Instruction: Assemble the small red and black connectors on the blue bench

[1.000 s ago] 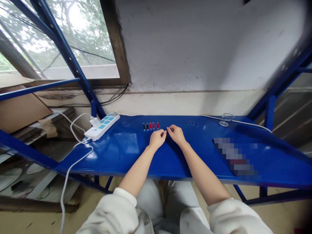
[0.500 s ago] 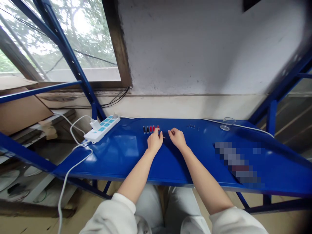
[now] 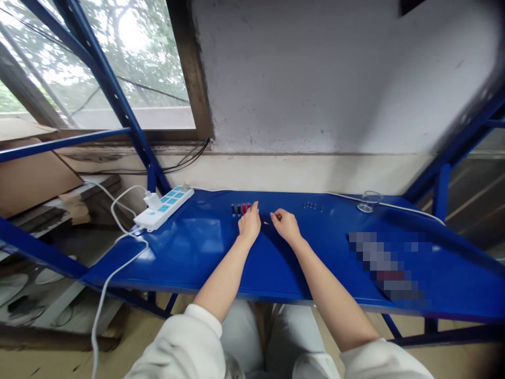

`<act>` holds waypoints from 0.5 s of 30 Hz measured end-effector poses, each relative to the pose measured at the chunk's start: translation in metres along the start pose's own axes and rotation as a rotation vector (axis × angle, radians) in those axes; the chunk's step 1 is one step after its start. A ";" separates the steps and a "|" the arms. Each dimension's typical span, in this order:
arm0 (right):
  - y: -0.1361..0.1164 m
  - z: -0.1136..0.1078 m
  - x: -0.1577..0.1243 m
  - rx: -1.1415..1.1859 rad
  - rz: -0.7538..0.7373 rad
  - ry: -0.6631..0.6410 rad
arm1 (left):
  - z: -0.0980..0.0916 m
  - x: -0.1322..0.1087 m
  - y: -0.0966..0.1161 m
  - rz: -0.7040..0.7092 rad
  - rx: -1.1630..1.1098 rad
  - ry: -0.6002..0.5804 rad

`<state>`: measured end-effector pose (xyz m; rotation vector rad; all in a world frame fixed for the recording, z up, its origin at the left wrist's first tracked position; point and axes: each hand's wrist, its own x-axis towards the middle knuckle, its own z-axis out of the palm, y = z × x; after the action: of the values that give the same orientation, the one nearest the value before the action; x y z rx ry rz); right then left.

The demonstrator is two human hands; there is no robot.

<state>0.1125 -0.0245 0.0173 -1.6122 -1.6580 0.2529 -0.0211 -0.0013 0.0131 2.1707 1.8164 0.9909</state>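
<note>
Red and black connectors stand in one short row on the blue steel shelf, and they seem upright, long axes pointing up, while the row runs along the wall. Left hand reaches beside the row's right end, and its grip looks loose, but the view is small, so I cannot tell if it holds anything. Right hand has its fingers curled together; what they hold, I cannot tell. Small dark pins are grouped well apart, further right.

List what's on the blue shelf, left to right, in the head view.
white power strip → black and red connectors → right hand → small dark pins → clear glass cup
</note>
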 end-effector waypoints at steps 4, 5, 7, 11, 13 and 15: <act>0.002 0.001 0.001 -0.006 0.010 0.002 | 0.000 0.003 -0.001 0.008 -0.257 0.049; 0.002 0.001 0.001 -0.004 0.017 0.013 | 0.001 0.003 -0.001 0.011 -0.352 0.048; 0.002 0.001 0.002 0.018 0.042 0.044 | 0.002 0.003 0.000 0.000 -0.559 0.026; -0.002 -0.002 0.001 0.172 0.108 0.059 | 0.001 -0.003 0.005 -0.034 -0.905 -0.059; -0.004 -0.003 0.001 0.255 0.087 0.058 | -0.002 -0.006 0.009 -0.025 -0.982 -0.087; -0.006 -0.004 0.000 0.309 0.037 0.068 | -0.004 -0.009 0.012 -0.013 -1.015 -0.106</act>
<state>0.1108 -0.0269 0.0239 -1.4030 -1.4586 0.4449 -0.0142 -0.0139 0.0186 1.5072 0.9119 1.3481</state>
